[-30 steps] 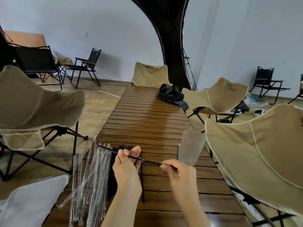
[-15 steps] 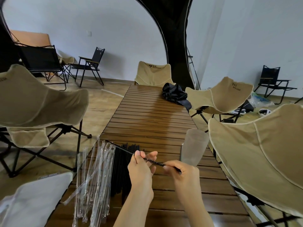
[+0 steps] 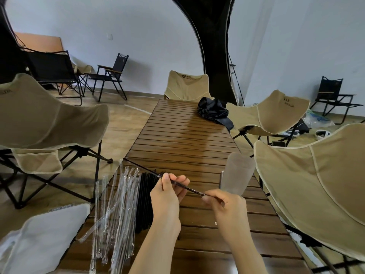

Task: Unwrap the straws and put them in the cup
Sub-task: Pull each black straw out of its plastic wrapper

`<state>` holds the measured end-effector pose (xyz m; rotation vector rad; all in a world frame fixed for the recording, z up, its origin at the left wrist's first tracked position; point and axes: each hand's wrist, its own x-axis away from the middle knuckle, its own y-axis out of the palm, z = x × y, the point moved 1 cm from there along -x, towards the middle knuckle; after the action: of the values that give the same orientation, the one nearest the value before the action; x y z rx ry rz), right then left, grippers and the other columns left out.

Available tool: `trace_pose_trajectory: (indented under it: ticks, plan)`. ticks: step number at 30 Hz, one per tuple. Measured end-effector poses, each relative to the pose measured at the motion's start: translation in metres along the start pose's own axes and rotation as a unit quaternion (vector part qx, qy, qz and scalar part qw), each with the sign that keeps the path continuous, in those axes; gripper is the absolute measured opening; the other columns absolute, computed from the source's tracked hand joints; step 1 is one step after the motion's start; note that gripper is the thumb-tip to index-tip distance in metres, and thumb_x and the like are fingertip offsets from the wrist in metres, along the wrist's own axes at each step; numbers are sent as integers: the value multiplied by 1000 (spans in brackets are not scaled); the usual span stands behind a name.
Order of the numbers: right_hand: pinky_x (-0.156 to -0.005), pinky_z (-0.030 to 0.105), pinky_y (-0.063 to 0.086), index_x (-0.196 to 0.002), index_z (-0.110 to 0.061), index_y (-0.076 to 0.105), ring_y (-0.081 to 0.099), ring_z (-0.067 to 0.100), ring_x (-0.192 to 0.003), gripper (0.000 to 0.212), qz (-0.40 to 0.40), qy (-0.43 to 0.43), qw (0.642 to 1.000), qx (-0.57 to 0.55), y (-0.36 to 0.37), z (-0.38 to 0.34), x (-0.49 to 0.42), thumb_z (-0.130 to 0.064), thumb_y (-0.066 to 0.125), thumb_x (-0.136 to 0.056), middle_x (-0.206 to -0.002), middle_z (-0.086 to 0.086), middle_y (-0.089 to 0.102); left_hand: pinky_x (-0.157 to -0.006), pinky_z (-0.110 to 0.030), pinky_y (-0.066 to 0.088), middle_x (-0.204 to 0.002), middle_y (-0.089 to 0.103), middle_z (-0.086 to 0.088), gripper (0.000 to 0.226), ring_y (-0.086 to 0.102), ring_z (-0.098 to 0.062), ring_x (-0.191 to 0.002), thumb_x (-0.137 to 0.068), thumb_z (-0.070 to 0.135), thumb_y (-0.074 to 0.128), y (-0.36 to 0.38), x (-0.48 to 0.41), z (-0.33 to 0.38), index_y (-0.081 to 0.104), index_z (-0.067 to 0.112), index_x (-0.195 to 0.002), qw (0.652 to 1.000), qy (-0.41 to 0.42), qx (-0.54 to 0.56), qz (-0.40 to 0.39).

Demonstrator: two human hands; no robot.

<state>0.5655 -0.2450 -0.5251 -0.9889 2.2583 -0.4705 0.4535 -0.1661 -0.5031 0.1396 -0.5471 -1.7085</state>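
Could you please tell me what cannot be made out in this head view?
Head view only:
The held straw: whether a clear wrapper covers it, too thin to tell.
The cup: contents, blurred by its frosted wall.
The black straw pile: near part, hidden by the left hand.
The clear wrappers: lower ends, cut off by the bottom edge.

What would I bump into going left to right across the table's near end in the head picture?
Clear plastic wrappers → pile of black straws → left hand → right hand, both pinching one thin black straw → frosted plastic cup.
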Motion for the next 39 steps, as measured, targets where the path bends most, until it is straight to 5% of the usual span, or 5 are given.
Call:
trace_pose_trajectory:
  ticks: [12,21,30,36,39]
  plan:
    - [-69,3,43,-85,-18,76,61,-6,-81,13,26,-8,999,22,-6,10,-1,-8,69,-82,-73,-12,69,-85,-42,53,-89,70,-11,30,69,-27,-86,-102,25,34,10,12,-12,56,12,-89,998,-56,-1,-20]
    - [-71,11,51,-86,-24,74,66,3,-72,18,20,18,1000,14,-14,14,-3,-9,66,-83,-74,-9,71,-81,-30,49,-102,72,1,31,67,-18,-94,-102,29,37,17,14,-18,65,18,-103,994,-85,-52,-53]
    - [-67,7,38,-93,-17,71,60,5,-81,13,15,96,995,35,-23,30,-5,-10,60,-89,-85,-3,69,-79,-28,46,-94,70,7,22,64,-9,-89,-99,25,47,-26,-19,20,67,26,-91,995,18,2,97]
    - [-64,19,45,-92,-12,67,61,17,-76,12,72,187,971,-131,-19,33,-7,-5,58,-89,-82,3,66,-74,-21,53,-80,70,11,13,67,-2,-79,-89,17,64,-45,-26,23,69,28,-84,968,119,-216,46]
    - [-65,26,47,-88,-7,66,57,19,-69,9,128,251,907,-312,-21,32,-7,-3,58,-89,-74,8,61,-78,-29,58,-74,73,6,8,69,-3,-73,-84,18,70,-52,-31,23,72,25,-85,928,154,-339,-17]
